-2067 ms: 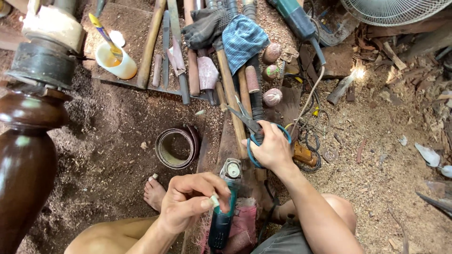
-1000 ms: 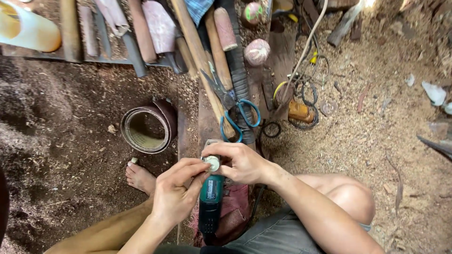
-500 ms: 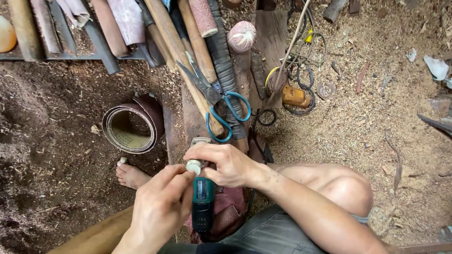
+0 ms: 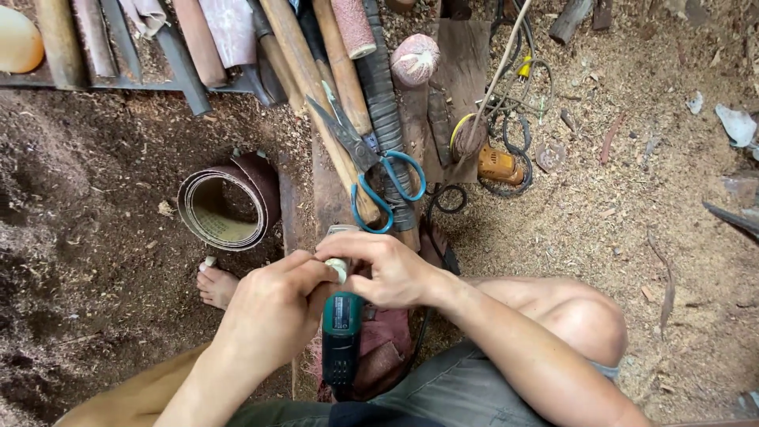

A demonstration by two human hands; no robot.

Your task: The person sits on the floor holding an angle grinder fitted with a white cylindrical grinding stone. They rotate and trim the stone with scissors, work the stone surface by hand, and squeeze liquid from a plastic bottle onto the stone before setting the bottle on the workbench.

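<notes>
Over lap: both hands gripping green power tool.

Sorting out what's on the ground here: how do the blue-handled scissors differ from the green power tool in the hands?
The blue-handled scissors lie untouched on the wooden sticks; the green power tool is gripped at its head by the left hand and right hand. The scissors are thin, with their blades open; the tool is a thick, dark-green body. The scissors lie slanted; the tool points straight away from the person. Both are hand tools.
</notes>
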